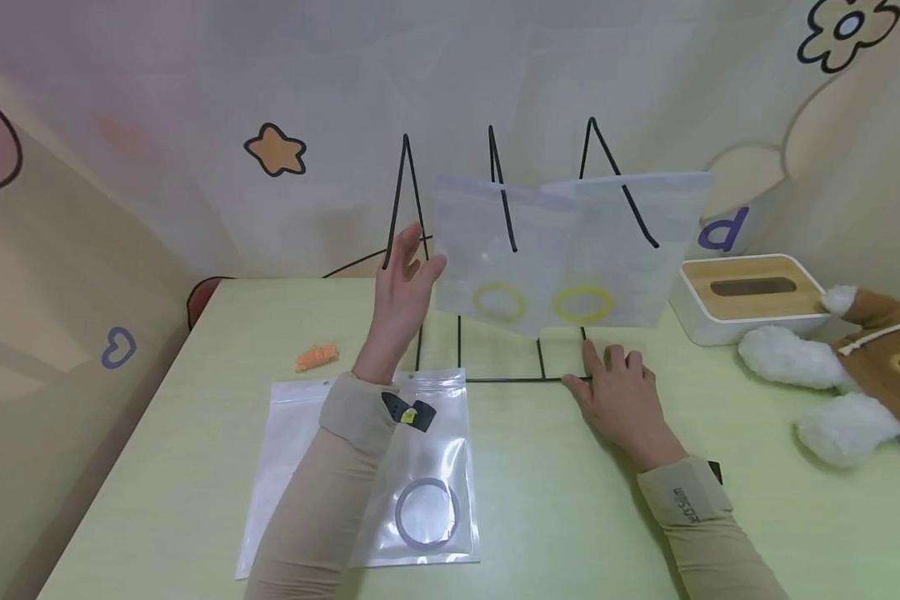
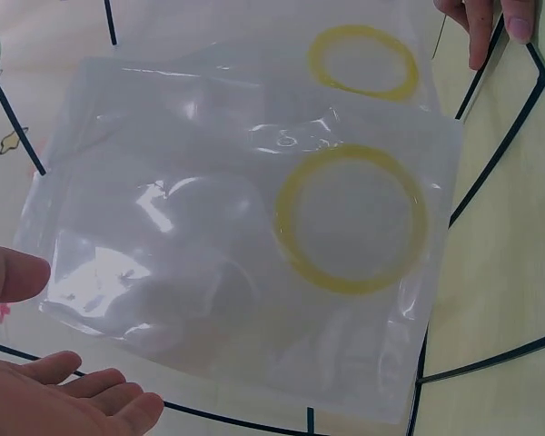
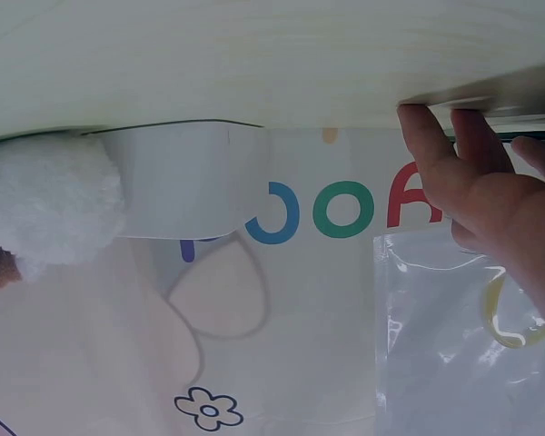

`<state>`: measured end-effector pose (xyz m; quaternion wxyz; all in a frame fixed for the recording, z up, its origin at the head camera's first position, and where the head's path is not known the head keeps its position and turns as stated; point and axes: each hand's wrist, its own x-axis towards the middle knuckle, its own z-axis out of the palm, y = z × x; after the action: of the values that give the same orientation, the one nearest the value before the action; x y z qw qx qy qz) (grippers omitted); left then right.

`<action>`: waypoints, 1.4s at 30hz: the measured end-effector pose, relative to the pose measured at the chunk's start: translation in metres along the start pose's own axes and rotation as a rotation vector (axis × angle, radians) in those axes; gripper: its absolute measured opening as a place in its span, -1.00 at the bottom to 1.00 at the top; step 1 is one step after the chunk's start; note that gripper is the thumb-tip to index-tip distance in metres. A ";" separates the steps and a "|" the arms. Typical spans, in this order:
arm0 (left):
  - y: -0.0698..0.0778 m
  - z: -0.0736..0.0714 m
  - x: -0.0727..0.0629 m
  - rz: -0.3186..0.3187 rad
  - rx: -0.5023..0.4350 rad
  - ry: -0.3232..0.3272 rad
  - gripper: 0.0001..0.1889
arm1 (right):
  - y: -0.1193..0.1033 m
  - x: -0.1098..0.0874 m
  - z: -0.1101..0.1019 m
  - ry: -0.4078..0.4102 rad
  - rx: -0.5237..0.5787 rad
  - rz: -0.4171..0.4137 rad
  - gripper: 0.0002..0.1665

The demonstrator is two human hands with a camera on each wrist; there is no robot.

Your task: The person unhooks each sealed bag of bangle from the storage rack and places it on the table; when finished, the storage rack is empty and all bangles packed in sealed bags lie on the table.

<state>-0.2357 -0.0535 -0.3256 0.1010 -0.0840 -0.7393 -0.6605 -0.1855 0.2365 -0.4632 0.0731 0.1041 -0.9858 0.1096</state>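
A black wire rack stands on the table with several upright prongs. A clear-fronted zip bag with a yellow ring in it hangs from the middle prong, slightly tilted. Another such bag hangs from the right prong and partly overlaps it. My left hand is raised at the left prong, beside the middle bag's left edge, fingers loosely extended and holding nothing. My right hand rests its fingers on the rack's base at the right. Two more bags lie flat beneath my left forearm, the upper one containing a grey ring.
A small orange bundle lies left of the rack. To the right stands a white tissue box with a wooden lid, and a plush toy in brown sits beside it. A printed curtain hangs behind the table.
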 end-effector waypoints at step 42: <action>0.000 0.009 0.000 0.032 0.005 0.052 -0.58 | 0.000 0.000 -0.002 0.003 -0.003 0.005 -0.22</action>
<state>-0.2360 -0.0446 -0.3263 0.1309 -0.0781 -0.7366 -0.6589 -0.1850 0.2367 -0.4611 0.0744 0.1016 -0.9861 0.1086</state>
